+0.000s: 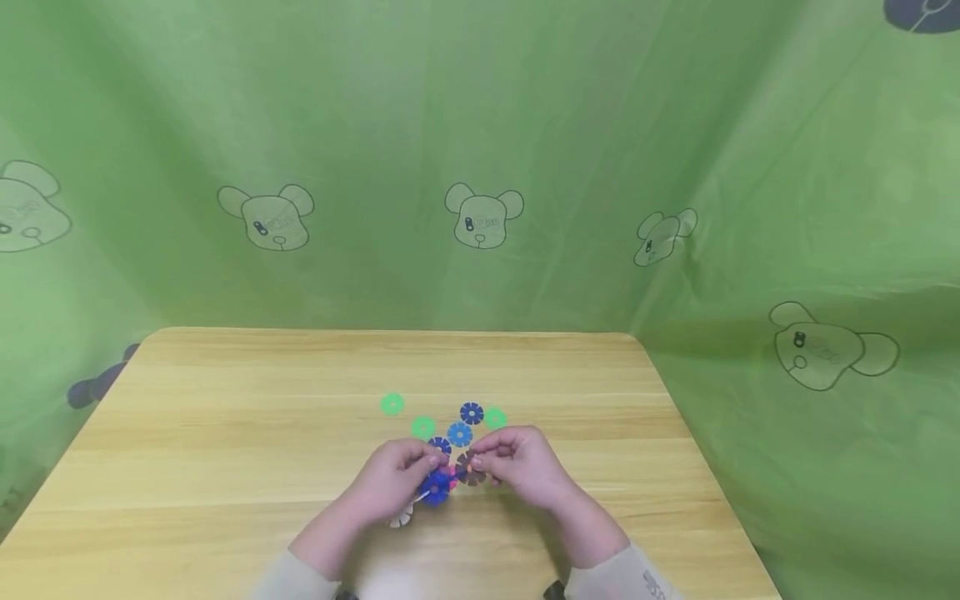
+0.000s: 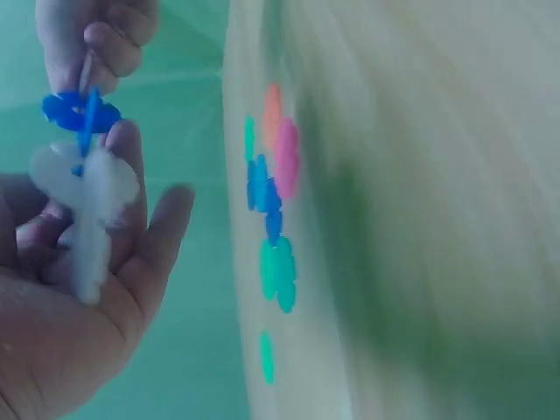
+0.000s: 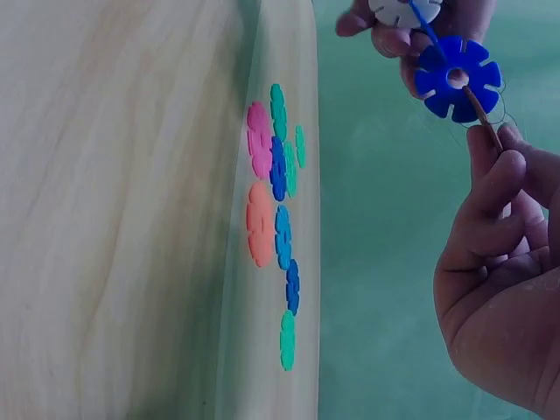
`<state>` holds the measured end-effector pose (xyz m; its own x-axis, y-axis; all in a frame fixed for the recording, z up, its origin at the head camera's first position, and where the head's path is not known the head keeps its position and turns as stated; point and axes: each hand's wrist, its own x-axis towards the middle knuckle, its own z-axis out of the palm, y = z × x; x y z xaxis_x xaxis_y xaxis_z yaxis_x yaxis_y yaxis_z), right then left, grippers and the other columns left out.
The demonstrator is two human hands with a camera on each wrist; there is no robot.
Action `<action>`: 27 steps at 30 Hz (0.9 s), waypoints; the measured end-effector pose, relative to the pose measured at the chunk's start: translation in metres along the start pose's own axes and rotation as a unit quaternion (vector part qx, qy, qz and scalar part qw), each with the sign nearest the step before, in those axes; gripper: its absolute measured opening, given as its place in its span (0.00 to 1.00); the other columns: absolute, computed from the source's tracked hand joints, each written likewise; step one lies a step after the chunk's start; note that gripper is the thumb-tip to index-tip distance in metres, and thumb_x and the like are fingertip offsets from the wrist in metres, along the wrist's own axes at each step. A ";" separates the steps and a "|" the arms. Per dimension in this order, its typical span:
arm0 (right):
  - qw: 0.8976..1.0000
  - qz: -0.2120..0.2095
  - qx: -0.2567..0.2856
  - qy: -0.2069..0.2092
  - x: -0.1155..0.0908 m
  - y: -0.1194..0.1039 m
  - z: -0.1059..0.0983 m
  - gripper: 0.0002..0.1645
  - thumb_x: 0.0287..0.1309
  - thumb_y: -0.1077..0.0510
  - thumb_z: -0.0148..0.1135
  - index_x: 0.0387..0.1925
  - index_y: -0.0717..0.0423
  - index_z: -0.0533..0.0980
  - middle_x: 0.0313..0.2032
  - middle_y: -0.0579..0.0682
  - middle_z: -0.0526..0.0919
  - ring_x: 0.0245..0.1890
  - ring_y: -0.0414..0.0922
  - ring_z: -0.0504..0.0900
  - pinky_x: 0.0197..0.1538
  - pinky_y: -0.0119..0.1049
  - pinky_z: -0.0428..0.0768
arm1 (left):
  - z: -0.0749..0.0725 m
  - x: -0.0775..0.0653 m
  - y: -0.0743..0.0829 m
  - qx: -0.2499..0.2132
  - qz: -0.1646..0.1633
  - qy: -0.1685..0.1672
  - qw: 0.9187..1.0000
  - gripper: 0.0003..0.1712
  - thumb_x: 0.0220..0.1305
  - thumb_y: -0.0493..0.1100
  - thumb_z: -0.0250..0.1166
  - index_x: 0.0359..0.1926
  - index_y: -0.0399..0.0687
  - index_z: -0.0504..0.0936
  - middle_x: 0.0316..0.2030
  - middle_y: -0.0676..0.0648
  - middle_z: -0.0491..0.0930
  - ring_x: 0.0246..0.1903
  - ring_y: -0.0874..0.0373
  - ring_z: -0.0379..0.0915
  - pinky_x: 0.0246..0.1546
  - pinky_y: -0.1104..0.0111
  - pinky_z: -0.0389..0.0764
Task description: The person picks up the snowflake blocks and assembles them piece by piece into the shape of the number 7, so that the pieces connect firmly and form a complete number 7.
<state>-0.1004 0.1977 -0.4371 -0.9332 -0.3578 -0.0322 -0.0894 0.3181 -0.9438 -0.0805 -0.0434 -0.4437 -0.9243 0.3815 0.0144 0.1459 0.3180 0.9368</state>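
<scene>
Chain (image 1: pixel 435 493) of slotted discs, one; held up between two hands, clear of the tabletop (image 1: pixel 225 450), about midway across and toward its near side. Long axis, as I read it on my head view: slanted, the white end pointing near and leftward, the brown end far and rightward.

Parts, from the left end:
- White discs (image 3: pixel 404 15), two as I count them on the left wrist view, set crosswise, one seen edge-on there.
- Blue disc (image 2: pixel 88 131), edge-on to me, lying along the axis.
- Second blue disc (image 3: pixel 437 77), crosswise to the first, face and hole turned to the right wrist view.
- Brown disc (image 3: pixel 481 109), edge-on in that view, slanting from the second blue disc down to the fingertips; face-on from the head.

Left hand (image 1: pixel 390 479): grip pinching the chain about its white end. Right hand (image 1: pixel 525 467): grip pinching the brown disc, thumb against fingers.

Loose on the tabletop, flat: four green discs (image 3: pixel 287 337), two dark blue discs (image 3: pixel 277 166), one light blue disc (image 3: pixel 283 249), one pink disc (image 3: pixel 260 140), one orange disc (image 3: pixel 255 236). Most lie close together; which touch, I cannot tell.

Backdrop: green curtain (image 1: pixel 375 125), printed.
</scene>
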 end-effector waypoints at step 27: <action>0.997 -0.044 -0.055 -0.012 0.018 -0.007 -0.025 0.10 0.69 0.65 0.67 0.45 0.69 0.85 0.33 0.55 0.90 0.25 0.40 0.83 0.30 0.35 0.87 | 0.013 -0.003 -0.004 -0.067 -0.014 0.019 0.997 0.11 0.69 0.37 0.71 0.48 0.35 0.85 0.30 0.50 0.86 0.27 0.59 0.81 0.28 0.72 0.85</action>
<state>-0.1254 0.2107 -0.4231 -0.9115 -0.4095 0.0394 -0.2087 0.3779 -0.9020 -0.0738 -0.0344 -0.4524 -0.9402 0.3407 -0.0023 0.0730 0.2079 0.9754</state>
